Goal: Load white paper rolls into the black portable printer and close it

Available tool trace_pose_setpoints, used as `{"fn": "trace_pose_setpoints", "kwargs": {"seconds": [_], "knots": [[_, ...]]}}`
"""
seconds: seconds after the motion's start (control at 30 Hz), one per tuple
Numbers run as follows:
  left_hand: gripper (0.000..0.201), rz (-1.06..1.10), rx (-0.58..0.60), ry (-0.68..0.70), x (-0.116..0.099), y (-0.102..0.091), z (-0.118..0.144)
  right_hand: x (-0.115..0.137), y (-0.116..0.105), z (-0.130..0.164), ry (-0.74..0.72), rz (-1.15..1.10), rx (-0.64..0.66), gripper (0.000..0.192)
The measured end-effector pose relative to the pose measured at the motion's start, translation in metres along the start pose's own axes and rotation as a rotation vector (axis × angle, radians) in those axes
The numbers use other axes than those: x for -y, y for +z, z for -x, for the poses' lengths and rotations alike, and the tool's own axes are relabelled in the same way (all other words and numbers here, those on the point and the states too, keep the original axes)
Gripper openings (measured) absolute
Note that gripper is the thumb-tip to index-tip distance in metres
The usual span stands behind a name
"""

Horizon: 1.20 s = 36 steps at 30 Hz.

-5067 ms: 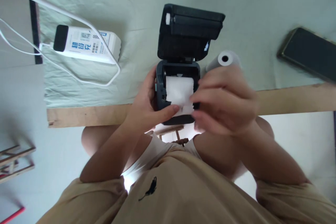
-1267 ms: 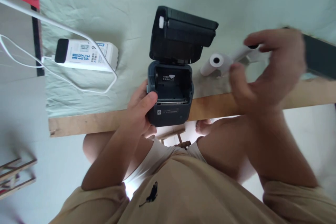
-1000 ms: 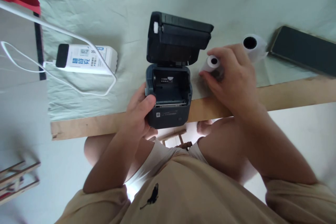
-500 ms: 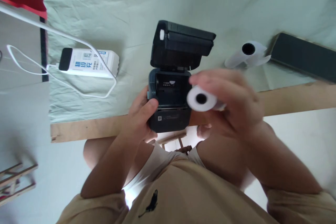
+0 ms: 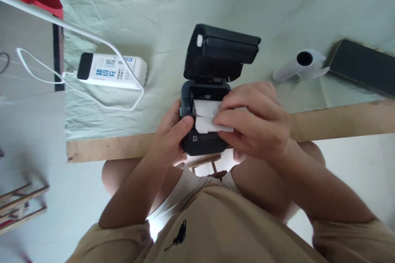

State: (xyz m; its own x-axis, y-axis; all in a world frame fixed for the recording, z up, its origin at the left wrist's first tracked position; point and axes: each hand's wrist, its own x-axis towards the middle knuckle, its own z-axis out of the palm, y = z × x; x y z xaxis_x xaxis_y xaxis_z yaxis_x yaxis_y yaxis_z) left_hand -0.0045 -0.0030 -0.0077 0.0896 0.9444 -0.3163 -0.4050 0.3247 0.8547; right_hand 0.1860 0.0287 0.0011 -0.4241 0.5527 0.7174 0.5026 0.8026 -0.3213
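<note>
A small dark printer stands at the table's front edge with its lid swung up and back. My left hand grips the printer's left side, thumb on its front corner. A white paper roll sits in the open compartment. My right hand covers the roll's right part, fingers closed on it and on its loose end. A second, partly unwound paper roll lies on the cloth to the right.
A pale green cloth covers the table, whose wooden edge runs across the front. A white power bank with a white cable lies at left. A dark phone lies at right. Wooden frames are on the floor.
My right hand took out the old roll and laid it on the cloth at right, picked up the other roll beside the printer and brought it into the open compartment. My left hand kept holding the printer.
</note>
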Motion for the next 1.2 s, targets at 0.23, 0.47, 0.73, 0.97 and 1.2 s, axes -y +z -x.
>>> {"fn": "trace_pose_setpoints", "kwargs": {"seconds": [0.23, 0.47, 0.73, 0.97, 1.2], "knots": [[0.064, -0.141, 0.082, 0.081, 0.005, -0.009, 0.001, 0.003, -0.002, 0.010, -0.044, -0.106, 0.091, 0.022], [0.072, -0.186, 0.005, 0.002, -0.001, -0.006, 0.007, -0.012, 0.000, 0.016, 0.375, -0.178, -0.185, 0.050], [0.060, -0.150, -0.055, 0.012, -0.002, -0.001, 0.008, -0.009, -0.003, 0.017, 0.497, -0.354, -0.147, 0.040], [0.049, 0.043, 0.063, 0.027, -0.001, 0.001, 0.012, -0.010, -0.003, 0.017, 0.345, -0.397, 0.255, 0.054], [0.049, 0.076, -0.009, -0.065, -0.004, 0.004, 0.015, -0.012, 0.000, 0.012, 0.404, -0.528, 0.295, 0.062]]}}
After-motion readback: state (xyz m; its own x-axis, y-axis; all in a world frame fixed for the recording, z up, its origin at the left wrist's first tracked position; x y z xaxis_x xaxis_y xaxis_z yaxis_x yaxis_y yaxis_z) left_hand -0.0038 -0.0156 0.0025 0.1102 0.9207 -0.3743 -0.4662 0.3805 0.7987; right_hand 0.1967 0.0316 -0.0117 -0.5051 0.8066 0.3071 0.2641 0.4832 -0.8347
